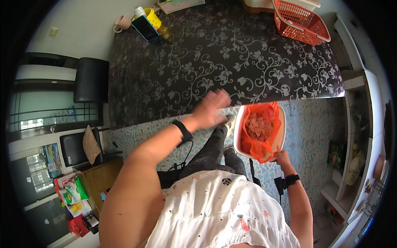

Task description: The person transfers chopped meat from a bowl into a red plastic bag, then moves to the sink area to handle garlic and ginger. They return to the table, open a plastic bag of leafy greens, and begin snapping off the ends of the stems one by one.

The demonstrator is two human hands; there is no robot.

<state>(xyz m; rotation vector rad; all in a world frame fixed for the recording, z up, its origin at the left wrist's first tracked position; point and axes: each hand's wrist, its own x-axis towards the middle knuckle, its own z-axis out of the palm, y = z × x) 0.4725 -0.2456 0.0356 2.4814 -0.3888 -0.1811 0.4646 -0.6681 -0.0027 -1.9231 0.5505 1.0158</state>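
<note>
My right hand grips the near right rim of a white plastic bin, just past the front edge of the table. An orange plastic bag lines this bin. Inside the bag lies a heap of small pinkish scraps, too unclear to identify. My left hand, blurred by motion, is over the front edge of the table, left of the bin. Its thumb and fingers are apart, with nothing visible in them. A dark flower-patterned cover lies on the table.
On the table's far side are a pink mug, a propped phone, a yellow container and a red plastic basket. A black chair stands at left. Shelves line the right. A cable hangs near my legs.
</note>
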